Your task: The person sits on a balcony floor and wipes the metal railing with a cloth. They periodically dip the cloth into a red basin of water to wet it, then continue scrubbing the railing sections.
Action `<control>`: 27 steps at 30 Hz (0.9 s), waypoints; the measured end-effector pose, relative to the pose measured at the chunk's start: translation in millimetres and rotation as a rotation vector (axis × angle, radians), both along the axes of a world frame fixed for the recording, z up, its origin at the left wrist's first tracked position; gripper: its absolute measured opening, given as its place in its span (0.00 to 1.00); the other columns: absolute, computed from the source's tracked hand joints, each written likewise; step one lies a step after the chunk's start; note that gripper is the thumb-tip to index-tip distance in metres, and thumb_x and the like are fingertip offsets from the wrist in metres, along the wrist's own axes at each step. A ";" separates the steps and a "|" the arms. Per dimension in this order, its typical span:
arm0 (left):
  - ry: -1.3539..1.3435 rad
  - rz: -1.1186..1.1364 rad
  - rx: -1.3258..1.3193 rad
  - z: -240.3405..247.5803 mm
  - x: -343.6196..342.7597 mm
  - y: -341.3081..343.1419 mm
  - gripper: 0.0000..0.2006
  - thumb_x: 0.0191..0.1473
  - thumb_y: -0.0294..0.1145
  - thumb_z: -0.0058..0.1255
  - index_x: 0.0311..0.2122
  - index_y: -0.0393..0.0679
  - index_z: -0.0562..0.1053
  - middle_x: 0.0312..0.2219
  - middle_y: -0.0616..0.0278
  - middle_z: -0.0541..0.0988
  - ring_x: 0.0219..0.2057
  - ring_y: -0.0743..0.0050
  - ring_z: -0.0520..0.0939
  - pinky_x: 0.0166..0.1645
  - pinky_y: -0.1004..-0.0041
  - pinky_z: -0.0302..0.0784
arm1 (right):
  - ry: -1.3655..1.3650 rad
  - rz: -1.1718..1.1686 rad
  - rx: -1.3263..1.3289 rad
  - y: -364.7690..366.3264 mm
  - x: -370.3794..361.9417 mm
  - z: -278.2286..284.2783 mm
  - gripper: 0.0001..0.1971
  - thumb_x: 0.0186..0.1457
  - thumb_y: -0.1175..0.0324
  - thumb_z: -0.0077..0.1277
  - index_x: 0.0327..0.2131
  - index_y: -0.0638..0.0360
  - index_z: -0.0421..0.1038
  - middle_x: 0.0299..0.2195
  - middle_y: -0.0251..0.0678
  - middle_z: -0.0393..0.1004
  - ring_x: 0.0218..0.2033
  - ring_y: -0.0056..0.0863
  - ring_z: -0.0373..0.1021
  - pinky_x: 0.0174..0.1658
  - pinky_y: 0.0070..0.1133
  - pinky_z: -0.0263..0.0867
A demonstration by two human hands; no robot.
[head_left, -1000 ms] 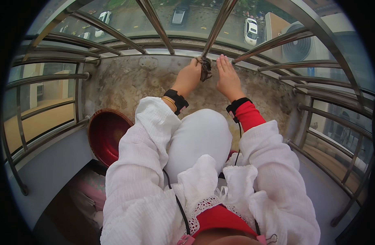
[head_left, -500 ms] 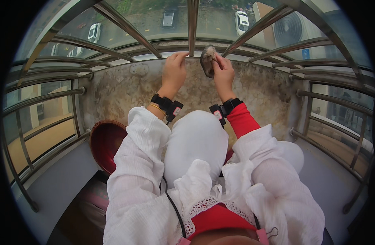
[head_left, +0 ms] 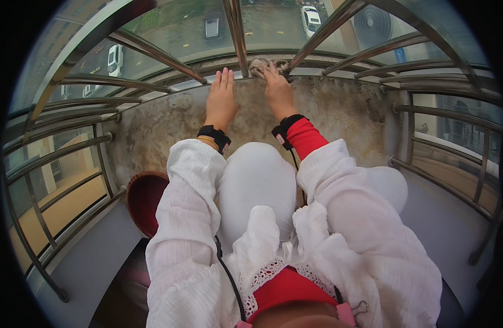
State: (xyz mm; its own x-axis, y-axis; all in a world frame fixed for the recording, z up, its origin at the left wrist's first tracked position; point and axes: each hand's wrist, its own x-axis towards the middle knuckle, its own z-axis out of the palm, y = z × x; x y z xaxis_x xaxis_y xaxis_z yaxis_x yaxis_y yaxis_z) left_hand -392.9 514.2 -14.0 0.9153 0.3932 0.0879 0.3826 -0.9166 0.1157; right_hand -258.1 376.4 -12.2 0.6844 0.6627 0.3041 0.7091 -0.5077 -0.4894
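A blue label [head_left: 399,55] with pale marking sits beside the round fan grille [head_left: 373,24] of an outdoor unit beyond the railing; a small pale patch shows on the black band [head_left: 214,136] at the left wrist and another on the black band [head_left: 284,131] at the right, both too small to read; the right hand [head_left: 278,95] has its fingers laid forward over a matted grey-brown rag [head_left: 259,66], touching it, though whether they pinch it or only press on it I cannot tell, as the thumb does not show clearly; the rag lies at the far edge of the stained floor slab [head_left: 339,104], at the foot of the railing, between two slanting metal bars, one of them the bar [head_left: 236,33] just left of it; the left hand [head_left: 222,104] is flat, back upward, fingers straight and close together, with nothing visible in it; its tips are near the same edge, well apart from the rag, and I cannot tell whether they touch anything; a dark red basin [head_left: 144,202] stands beside the left sleeve.
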 end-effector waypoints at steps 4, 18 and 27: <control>-0.058 -0.001 -0.137 7.0 0.1 3.5 0.36 0.48 0.22 0.49 0.65 0.38 0.59 0.66 0.51 0.60 0.67 0.53 0.59 0.68 0.64 0.58 | 0.153 0.187 -0.078 5.6 -2.7 14.7 0.16 0.55 0.76 0.44 0.47 0.52 0.73 0.59 0.40 0.68 0.42 0.41 0.76 0.43 0.34 0.73; -0.040 -0.055 -0.302 9.4 -2.0 20.5 0.35 0.46 0.18 0.43 0.64 0.40 0.60 0.65 0.49 0.60 0.67 0.49 0.58 0.66 0.63 0.62 | 0.078 0.068 0.149 -59.8 31.5 -34.1 0.14 0.54 0.74 0.48 0.42 0.54 0.79 0.46 0.42 0.79 0.42 0.40 0.77 0.46 0.29 0.73; -0.103 -0.058 -0.344 8.5 -1.7 20.9 0.35 0.47 0.18 0.43 0.65 0.41 0.60 0.66 0.53 0.60 0.67 0.53 0.58 0.66 0.64 0.63 | 0.193 -0.250 0.355 -56.3 44.5 2.6 0.17 0.59 0.70 0.48 0.51 0.60 0.72 0.51 0.43 0.74 0.45 0.47 0.74 0.47 0.30 0.69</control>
